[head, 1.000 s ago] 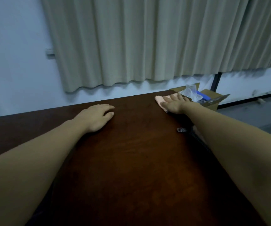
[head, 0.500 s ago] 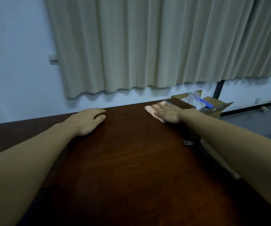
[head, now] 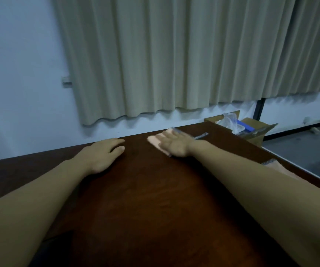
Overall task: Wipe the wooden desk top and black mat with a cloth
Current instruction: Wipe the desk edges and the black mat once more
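A pale wall [head: 16, 74] fills the left of the frame, with a small fitting [head: 66, 81] fixed beside the edge of a grey-green curtain [head: 174, 54] that hangs in folds across the window. Below, a person's left hand [head: 102, 155] lies palm down on the dark wooden desk [head: 145, 199], fingers relaxed and stretched toward the far edge, holding nothing. Well apart from it to the right, near the desk's far edge, the right hand [head: 171, 144] presses flat on a pink cloth [head: 155, 142], fingers spread and pointing left; the cloth shows beyond the fingertips and along the near side of the palm, the rest hidden under the hand. A pen [head: 200, 136] lies on the wood just beyond the right wrist, close to the far right corner. Both bare forearms reach in from the bottom corners. Past the desk's right edge an open cardboard box [head: 255, 130] stands on the floor, holding clear plastic [head: 230, 121] and something blue [head: 245, 127]. At the right edge of the desk, partly covered by the right forearm, a pale object with a dark strip lies blurred, and what it is cannot be told. The black mat cannot be made out with certainty in this dim view.
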{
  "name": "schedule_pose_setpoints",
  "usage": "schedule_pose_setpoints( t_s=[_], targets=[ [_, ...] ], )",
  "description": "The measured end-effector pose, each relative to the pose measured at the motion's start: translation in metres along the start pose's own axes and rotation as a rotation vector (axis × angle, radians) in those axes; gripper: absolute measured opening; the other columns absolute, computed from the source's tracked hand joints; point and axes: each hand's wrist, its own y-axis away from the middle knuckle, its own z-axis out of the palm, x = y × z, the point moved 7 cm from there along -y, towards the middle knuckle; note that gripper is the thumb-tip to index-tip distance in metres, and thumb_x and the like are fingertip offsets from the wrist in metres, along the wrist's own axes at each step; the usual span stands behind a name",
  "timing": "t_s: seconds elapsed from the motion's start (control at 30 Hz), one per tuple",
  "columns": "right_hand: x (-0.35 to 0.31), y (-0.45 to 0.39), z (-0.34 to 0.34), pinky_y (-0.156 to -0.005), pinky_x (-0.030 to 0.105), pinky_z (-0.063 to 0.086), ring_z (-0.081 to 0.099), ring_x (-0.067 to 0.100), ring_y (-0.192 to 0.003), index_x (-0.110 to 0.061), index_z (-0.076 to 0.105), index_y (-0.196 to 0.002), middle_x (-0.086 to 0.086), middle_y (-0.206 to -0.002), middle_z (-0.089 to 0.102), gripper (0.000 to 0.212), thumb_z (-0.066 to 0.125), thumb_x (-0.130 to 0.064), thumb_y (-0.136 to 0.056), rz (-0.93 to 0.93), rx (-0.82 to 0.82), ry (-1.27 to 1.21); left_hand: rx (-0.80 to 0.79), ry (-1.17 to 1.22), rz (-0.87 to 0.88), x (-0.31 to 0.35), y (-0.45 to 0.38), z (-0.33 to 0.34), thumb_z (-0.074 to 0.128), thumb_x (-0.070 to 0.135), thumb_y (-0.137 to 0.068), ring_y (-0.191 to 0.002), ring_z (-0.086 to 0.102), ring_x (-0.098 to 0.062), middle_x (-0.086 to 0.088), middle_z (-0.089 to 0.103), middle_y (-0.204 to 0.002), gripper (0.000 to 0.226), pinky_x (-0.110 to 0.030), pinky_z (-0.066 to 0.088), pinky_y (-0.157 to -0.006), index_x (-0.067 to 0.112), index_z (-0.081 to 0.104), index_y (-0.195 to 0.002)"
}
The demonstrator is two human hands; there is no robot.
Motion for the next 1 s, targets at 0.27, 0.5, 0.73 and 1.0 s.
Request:
schedule_pose_setpoints(
  t_s=[0.27,0.5,0.73,1.0],
  targets=[
    [0.100,0.053,0.011,-0.124,0.041,-0.005,-0.005,0.025,-0.156,-0.032,-0.001,-0.161,0.004,-0.170,-0.002,0.059,0.014,-0.053,-0.108,0.110,-0.007,-0.054,-0.005,-0.006,-0.007,-0.014,0.005,0.000,0.031,0.060,-0.102,-0.147,0.031,-0.015,0.011,0.035,-0.160,0.053,-0.049,0.027,-0.120,0.039,0.039,-0.150],
    [0.124,0.017,0.009,-0.125,0.055,0.000,-0.004,0.033,-0.156,-0.038,0.003,-0.161,0.001,-0.171,-0.002,0.063,0.016,-0.061,-0.104,0.342,0.016,-0.083,-0.032,0.011,-0.034,-0.022,0.010,0.000,0.032,0.059,-0.102,-0.149,0.028,-0.016,0.009,0.033,-0.161,0.053,-0.049,0.024,-0.121,0.039,0.038,-0.151],
    [0.021,0.040,0.012,-0.126,0.044,-0.003,-0.005,0.025,-0.156,-0.036,-0.001,-0.161,-0.003,-0.170,-0.005,0.058,0.015,-0.054,-0.108,-0.073,-0.010,0.026,-0.053,0.052,-0.039,-0.026,0.012,0.002,0.033,0.061,-0.101,-0.150,0.026,-0.015,0.009,0.031,-0.162,0.053,-0.050,0.022,-0.122,0.041,0.039,-0.150],
    [0.160,0.048,0.015,-0.125,0.054,-0.001,-0.004,0.031,-0.156,-0.039,0.004,-0.161,0.000,-0.171,0.000,0.063,0.018,-0.062,-0.104,0.431,0.014,-0.119,-0.039,0.012,-0.013,-0.024,0.034,-0.008,0.033,0.055,-0.103,-0.150,0.025,-0.013,0.009,0.031,-0.162,0.051,-0.044,0.021,-0.123,0.039,0.038,-0.151]
  ],
)
